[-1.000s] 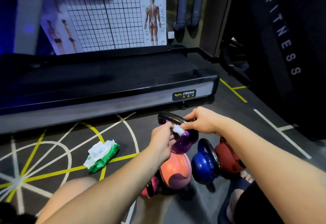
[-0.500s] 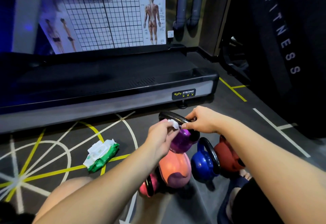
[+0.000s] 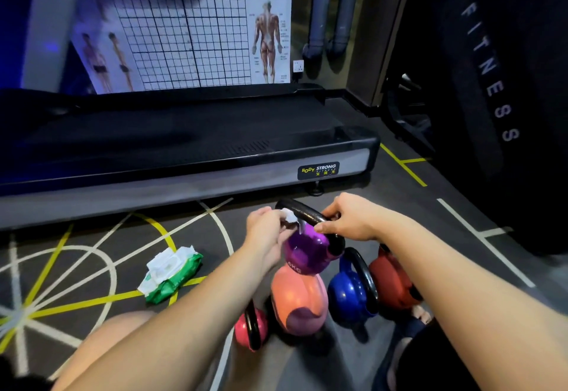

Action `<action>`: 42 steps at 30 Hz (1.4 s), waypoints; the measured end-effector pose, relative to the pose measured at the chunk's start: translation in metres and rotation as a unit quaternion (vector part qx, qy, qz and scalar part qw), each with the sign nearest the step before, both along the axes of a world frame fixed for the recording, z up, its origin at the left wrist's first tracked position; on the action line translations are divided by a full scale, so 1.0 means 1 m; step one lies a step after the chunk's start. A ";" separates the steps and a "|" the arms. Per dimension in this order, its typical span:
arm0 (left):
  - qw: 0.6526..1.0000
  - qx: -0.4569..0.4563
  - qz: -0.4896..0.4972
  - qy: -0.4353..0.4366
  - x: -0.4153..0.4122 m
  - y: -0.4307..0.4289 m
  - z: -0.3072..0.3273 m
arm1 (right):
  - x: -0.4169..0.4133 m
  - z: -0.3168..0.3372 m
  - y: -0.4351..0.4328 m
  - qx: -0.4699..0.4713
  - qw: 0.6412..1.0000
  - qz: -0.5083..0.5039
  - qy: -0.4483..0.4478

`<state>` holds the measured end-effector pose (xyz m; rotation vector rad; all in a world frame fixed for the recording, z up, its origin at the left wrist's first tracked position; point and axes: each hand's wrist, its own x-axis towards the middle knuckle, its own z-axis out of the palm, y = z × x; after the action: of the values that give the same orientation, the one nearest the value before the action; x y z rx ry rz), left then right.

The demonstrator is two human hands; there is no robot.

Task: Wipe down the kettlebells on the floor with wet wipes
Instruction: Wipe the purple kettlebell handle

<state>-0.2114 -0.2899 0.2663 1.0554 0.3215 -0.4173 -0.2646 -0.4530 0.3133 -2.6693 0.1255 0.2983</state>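
Purple kettlebell (image 3: 307,250) is what both hands are on in my feed. The right hand (image 3: 350,218) is wrapped over its black handle (image 3: 307,213), fingers curled round the bar at the end nearer the red kettlebell (image 3: 392,283), and I read that as a firm grasp. Just beside that grip, further along the same bar, the left hand (image 3: 266,230) pinches a white wipe (image 3: 289,215) between thumb and fingers and holds it against the handle. The wipe is bunched, with a corner hanging down toward the purple body. The two hands sit close together on the bar without touching.

The body hangs just under the grip, tilted, with the handle leaning away from me toward the treadmill (image 3: 184,150). I cannot tell whether its base rests on the floor (image 3: 92,252) or on the orange kettlebell (image 3: 295,295), which lies directly below the grip and looks to be touching it.

Under the right wrist stands the blue kettlebell (image 3: 347,298), with the red one just beyond it, side by side. The pink kettlebell (image 3: 246,332) lies under the left forearm, against the orange one.

Well off to the left of the grip, a green pack (image 3: 170,273) of wipes with a white top lies on the floor, across the yellow and white lines.
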 end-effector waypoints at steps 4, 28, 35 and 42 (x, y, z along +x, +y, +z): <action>0.991 0.116 -0.041 -0.062 -0.016 -0.005 -0.008 | -0.001 0.001 -0.002 -0.008 1.000 -0.002 -0.002; 0.992 0.114 -0.038 -0.033 0.006 0.013 -0.010 | -0.003 0.004 0.008 -0.010 1.000 0.002 -0.010; 0.995 0.096 -0.031 0.026 0.016 0.009 -0.015 | 0.002 0.006 0.030 -0.026 0.999 0.020 0.001; 0.985 0.116 -0.121 0.031 0.013 0.019 -0.025 | 0.003 0.010 0.032 0.005 1.000 -0.006 0.011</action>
<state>-0.1982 -0.2706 0.2414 1.3170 0.3035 -0.6427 -0.2616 -0.4212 0.3228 -2.6557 0.1458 0.3249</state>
